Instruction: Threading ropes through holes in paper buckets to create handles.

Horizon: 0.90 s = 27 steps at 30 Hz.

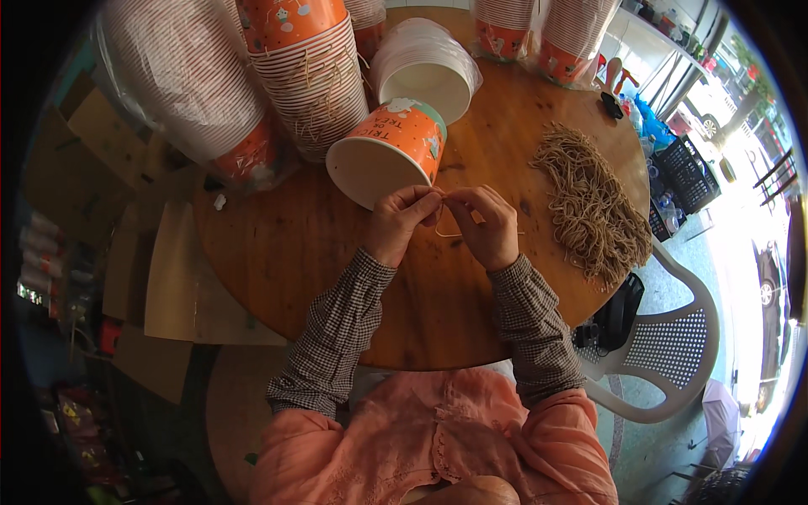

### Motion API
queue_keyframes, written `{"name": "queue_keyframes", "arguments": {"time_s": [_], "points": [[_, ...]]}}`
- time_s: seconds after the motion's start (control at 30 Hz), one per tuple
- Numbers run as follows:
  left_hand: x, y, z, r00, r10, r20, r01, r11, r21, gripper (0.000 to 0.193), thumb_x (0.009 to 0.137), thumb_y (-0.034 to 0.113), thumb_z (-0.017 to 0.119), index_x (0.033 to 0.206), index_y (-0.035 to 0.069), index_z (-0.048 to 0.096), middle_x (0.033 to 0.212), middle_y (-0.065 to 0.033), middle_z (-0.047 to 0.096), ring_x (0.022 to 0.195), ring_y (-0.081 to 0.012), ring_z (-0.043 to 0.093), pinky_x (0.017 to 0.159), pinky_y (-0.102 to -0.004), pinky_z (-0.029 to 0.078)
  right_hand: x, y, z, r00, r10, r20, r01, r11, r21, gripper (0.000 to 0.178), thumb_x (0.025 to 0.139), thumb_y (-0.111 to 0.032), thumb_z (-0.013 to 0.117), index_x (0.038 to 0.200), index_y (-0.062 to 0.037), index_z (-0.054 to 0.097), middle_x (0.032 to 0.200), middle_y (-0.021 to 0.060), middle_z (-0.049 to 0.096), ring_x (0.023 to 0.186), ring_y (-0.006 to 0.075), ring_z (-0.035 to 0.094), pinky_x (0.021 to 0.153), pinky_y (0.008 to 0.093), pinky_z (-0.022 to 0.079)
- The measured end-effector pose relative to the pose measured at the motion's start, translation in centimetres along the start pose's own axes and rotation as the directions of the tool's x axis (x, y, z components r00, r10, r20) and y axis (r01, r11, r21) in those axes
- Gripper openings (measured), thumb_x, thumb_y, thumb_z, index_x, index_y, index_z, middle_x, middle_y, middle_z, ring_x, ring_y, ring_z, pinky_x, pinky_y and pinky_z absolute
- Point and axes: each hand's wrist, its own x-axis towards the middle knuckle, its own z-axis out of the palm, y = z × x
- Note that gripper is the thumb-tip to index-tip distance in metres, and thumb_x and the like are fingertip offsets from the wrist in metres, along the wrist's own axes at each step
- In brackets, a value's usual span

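An orange printed paper bucket (396, 139) lies on its side on the table, its white mouth facing the near left. Just at its near edge, my left hand (400, 223) is closed in a pinch, thumb against forefinger. My right hand (488, 225) pinches right beside it, the fingertips of both almost meeting. Between them runs a thin tan cord (449, 235), part of which hangs out below the fingers. How the cord meets the bucket is hidden by my fingertips. To the right lies a tangled heap of tan cords (581, 202).
Stacked orange buckets with cords hanging on them (311, 93) stand behind, next to a plastic-wrapped stack (181, 80). White tubs (429, 80) lie at the back. A white plastic chair (673, 337) is on the right, cardboard (172, 278) on the left. The round wooden table (278, 269) curves toward me.
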Motion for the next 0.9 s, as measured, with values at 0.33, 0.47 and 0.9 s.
{"name": "queue_keyframes", "arguments": {"time_s": [0.33,0.47,0.9], "points": [[-0.4,0.3,1.1,0.989,0.118,-0.086,-0.104,0.982,0.155,0.013,0.091,0.011,0.065,0.098,0.001,0.067,0.081,0.0024,0.063,0.073,-0.0034,0.057,0.068,-0.0185,0.049,0.1,0.0,-0.4,0.991,0.019,-0.133,-0.025,0.999,-0.047,0.008,0.080,-0.001,0.067,0.086,-0.0017,0.061,0.078,0.0083,0.063,0.068,0.0205,0.061,0.061,0.0297,0.050],[-0.3,-0.2,0.8,0.981,0.188,-0.057,-0.172,0.963,0.209,0.013,0.091,0.013,0.065,0.095,0.000,0.066,0.081,0.0029,0.062,0.071,-0.0025,0.056,0.066,-0.0183,0.049,0.1,0.3,-0.5,0.985,0.033,-0.170,-0.046,0.996,-0.073,0.008,0.081,0.000,0.067,0.086,-0.0006,0.061,0.076,0.0088,0.062,0.065,0.0184,0.061,0.060,0.0285,0.050],[0.1,-1.6,0.0,0.892,0.446,0.079,-0.401,0.697,0.594,0.007,0.088,0.009,0.067,0.089,0.003,0.063,0.081,-0.0025,0.059,0.069,-0.0109,0.054,0.060,-0.0249,0.044,0.1,1.8,0.0,0.793,0.608,0.041,-0.581,0.733,0.355,0.014,0.091,-0.015,0.059,0.086,-0.0033,0.052,0.066,0.0058,0.057,0.051,0.0148,0.054,0.045,0.0276,0.043]]}}
